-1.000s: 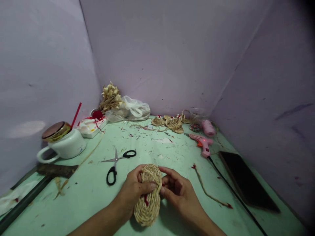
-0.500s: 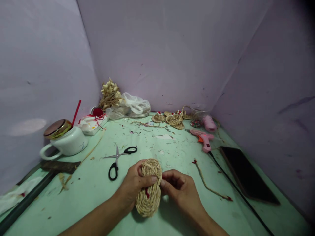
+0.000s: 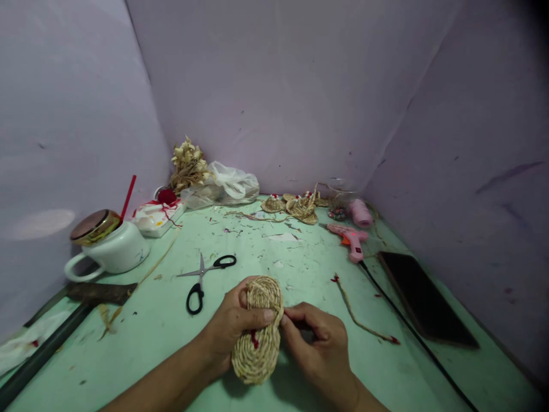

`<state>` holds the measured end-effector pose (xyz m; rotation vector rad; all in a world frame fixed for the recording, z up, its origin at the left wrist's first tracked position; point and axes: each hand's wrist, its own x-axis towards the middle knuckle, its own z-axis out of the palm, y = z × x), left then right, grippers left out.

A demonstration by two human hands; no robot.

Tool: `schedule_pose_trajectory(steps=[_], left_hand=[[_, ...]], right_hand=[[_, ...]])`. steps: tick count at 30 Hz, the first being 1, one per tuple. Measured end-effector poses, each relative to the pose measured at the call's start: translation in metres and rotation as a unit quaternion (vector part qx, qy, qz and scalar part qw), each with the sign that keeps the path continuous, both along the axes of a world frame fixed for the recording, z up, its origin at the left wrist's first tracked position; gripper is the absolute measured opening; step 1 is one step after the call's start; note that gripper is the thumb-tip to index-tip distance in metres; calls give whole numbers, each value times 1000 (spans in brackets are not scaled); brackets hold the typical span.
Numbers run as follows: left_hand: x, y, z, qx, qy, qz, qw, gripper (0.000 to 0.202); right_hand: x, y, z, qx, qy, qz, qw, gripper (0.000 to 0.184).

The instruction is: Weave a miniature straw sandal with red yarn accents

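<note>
A coiled straw-rope slipper sole [image 3: 258, 357], long and narrow at the waist, is held slightly above the table, with a small red thread mark in its middle. My left hand [image 3: 234, 320] is closed round its left side, thumb pressed across the top face. At the right edge my right hand [image 3: 319, 340] pinches the outer rope of the sole between thumb and forefinger, its other fingers curled in. Black-handled scissors [image 3: 202, 276] lie spread apart beyond my left hand. To the right of my right hand rests a short twisted straw cord [image 3: 354, 312] with red-bound ends.
A pink glue gun [image 3: 354, 240] with a black cable and a dark phone-like slab [image 3: 424, 297] lie right. A white mug [image 3: 118, 252] and a hammer [image 3: 103, 292] stand left. At the back are small straw slippers [image 3: 302, 209], a plastic bag [image 3: 234, 183] and pink thread [image 3: 361, 213].
My right hand has turned slightly, its fingers curling more while still pinching the sole's edge. The sole has tilted a little, its lower end shifting left. The whole view has shifted slightly.
</note>
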<state>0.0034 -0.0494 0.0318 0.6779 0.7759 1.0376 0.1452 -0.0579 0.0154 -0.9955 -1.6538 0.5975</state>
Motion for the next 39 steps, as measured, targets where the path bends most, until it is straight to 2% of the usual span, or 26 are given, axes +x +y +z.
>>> schedule_pose_trajectory(steps=[7,13,15,18,21,28,31,34,39], left_hand=[[-4,-2,4,2,-12,-26,1000,43],[-5,-4,5,8,-7,-35,999,44],[-4,-5,4,12,1,-22,1000,44],[-4,-4,1,11,17,7,1000,42],[-4,-1,-2,4,28,18,999,40],[-2,1,-8,-3,63,33,997,39],[-2,0,-6,0,83,42,996,42],[-3,0,-3,22,89,40,995,42],[-4,0,-1,40,99,32,994,43]], right_hand=[[7,3,2,77,-28,41,996,10],[11,3,1,101,-52,33,993,9],[11,5,1,69,-49,46,995,8],[10,10,0,-31,-32,83,996,11],[8,13,-1,-117,-9,86,989,15],[7,16,-1,-239,9,123,963,17],[8,16,0,-253,3,144,957,17],[8,14,2,-238,-18,147,960,17],[11,13,5,-157,-55,136,977,19]])
